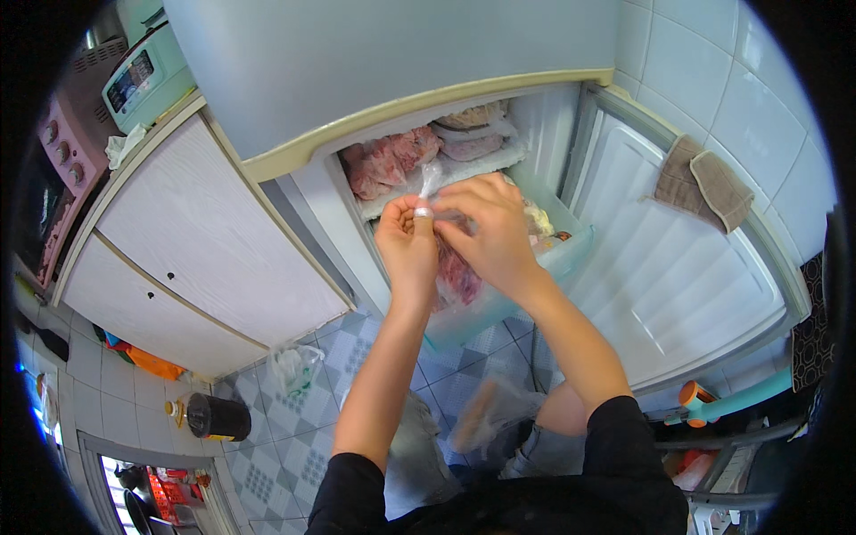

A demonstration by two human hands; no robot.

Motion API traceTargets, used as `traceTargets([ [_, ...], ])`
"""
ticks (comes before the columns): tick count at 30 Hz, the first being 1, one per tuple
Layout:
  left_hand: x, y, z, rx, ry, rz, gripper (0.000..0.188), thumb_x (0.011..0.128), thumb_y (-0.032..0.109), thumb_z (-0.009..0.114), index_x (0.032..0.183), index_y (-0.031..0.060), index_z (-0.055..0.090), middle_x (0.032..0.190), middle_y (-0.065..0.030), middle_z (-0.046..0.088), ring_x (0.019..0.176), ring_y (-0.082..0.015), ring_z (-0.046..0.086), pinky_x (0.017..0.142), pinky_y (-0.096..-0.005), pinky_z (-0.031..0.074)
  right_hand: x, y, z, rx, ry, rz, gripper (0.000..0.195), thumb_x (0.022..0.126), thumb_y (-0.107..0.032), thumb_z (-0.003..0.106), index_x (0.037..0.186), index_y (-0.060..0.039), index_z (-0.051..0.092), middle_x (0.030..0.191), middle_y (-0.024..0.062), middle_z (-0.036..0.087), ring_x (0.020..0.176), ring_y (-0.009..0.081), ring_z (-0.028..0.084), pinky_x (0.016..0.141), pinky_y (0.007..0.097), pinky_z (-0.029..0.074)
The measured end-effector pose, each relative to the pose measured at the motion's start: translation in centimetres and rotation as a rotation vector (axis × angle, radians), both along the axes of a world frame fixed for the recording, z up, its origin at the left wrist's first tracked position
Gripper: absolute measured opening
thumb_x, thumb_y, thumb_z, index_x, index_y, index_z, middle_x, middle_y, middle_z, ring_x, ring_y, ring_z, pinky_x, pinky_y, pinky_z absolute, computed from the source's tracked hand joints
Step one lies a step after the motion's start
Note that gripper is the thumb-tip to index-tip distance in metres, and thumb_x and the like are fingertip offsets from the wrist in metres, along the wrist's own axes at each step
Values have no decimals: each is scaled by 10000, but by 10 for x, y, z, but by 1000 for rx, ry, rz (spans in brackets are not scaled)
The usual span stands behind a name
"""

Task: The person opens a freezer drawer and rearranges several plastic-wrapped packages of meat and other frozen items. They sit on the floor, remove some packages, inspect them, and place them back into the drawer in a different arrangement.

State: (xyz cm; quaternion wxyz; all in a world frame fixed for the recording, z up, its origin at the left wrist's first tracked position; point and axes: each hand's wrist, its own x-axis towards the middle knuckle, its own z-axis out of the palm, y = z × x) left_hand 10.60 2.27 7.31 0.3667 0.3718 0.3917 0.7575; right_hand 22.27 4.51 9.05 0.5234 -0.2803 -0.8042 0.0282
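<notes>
My left hand (409, 247) is closed around the twisted neck of a clear plastic bag (431, 175), whose loose end sticks up past the thumb. Close beside it, my right hand (491, 224) has its fingers bent and its fingertips at the bag's neck; whether they pinch the plastic is unclear. Below the hands, red meat in clear plastic (458, 277) shows over the pulled-out freezer drawer (568, 257). My hands partly cover it, so I cannot tell if it hangs or rests. Behind, bagged pinkish meat (391, 160) lies on a frosted freezer shelf (478, 168).
The freezer door (682, 254) is swung wide at right, with a brown cloth (702, 180) over its edge. A white cabinet (200, 247) stands at left. On the tiled floor are a plastic bag (295, 368) and a large bottle of dark liquid (217, 416).
</notes>
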Motion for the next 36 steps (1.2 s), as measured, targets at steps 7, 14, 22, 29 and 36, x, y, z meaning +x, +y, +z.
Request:
traceTargets([
  [7,-31,51,-126,-234,106,49,49,905,13,543,950,-3,553,798,-52,601,609,-103,544,519,-250,428,-25,47,-92,-241,-73,77,80,694,-70,695,767,-65,662,817,87,658,816,280,585,770,387,433],
  [14,-22,36,-131,-261,478,52,57,837,25,598,798,-17,595,681,-65,580,603,-129,543,536,-284,422,-12,50,-104,-385,-37,69,68,702,-57,683,737,-22,636,752,128,639,742,296,609,679,373,478],
  [22,-30,21,-129,-104,396,-93,104,824,84,681,764,5,647,728,8,589,655,-77,520,566,-227,397,-1,42,-121,-547,80,156,84,746,-37,672,819,-7,643,766,105,632,718,238,607,670,328,471],
  [29,-31,5,-114,-277,193,-237,92,853,89,680,875,4,704,753,-13,648,665,-82,566,606,-228,458,9,31,-110,-628,20,256,122,772,-69,664,869,5,671,784,115,650,716,233,619,658,335,482],
  [36,-35,2,-103,-263,579,-190,166,808,125,719,913,-2,697,851,-74,676,772,-153,609,690,-302,490,9,20,-102,-269,-167,23,100,741,-126,660,790,-40,673,752,82,637,721,254,584,710,384,433],
])
